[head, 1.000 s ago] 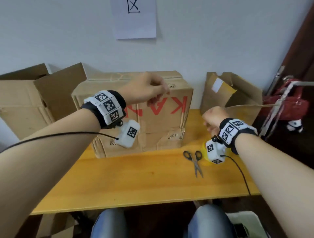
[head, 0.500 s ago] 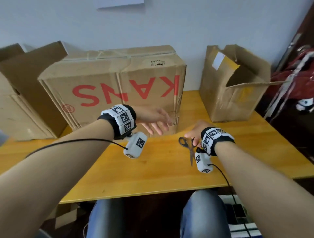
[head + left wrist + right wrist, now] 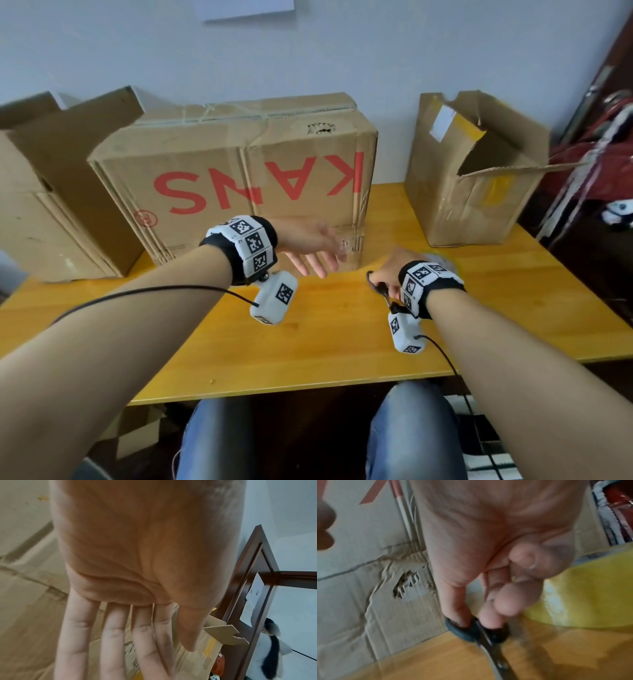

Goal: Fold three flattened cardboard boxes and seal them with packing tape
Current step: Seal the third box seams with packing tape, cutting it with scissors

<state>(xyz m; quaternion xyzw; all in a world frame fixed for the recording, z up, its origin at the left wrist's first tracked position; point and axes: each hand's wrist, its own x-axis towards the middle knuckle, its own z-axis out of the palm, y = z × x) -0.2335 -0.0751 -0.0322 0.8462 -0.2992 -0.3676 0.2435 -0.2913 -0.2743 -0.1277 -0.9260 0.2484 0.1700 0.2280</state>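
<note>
Both hands sit low in the centre of the head view, just in front of the big printed box. The left hand (image 3: 310, 248) is spread flat with straight fingers, palm toward the cardboard and holding nothing; whether it touches the box I cannot tell. The right hand (image 3: 388, 270) has its thumb and a finger pushed through the black loops of the scissors (image 3: 481, 631), whose blades point back toward the person above the tabletop (image 3: 342, 349).

The printed box (image 3: 239, 181) stands assembled at the middle of the frame against the wall, its red lettering upside down and clear tape running along its top seam. Its lower right corner is crumpled and torn. A smaller open box (image 3: 469, 178) stands at the upper right with a flap sticking out, and more cardboard (image 3: 51, 192) leans at the far left. A yellowish tape roll (image 3: 583, 592) lies just beyond the right hand.

Such cardboard is likely light and fairly stiff along its panels but weak at creases. The torn corner would probably buckle under pressure, so sound edges and flat faces look like better places to hold. Empty boxes may slide on the smooth wood, so a steadying palm should help. The scissors are best carried by their loops, blades closed.
</note>
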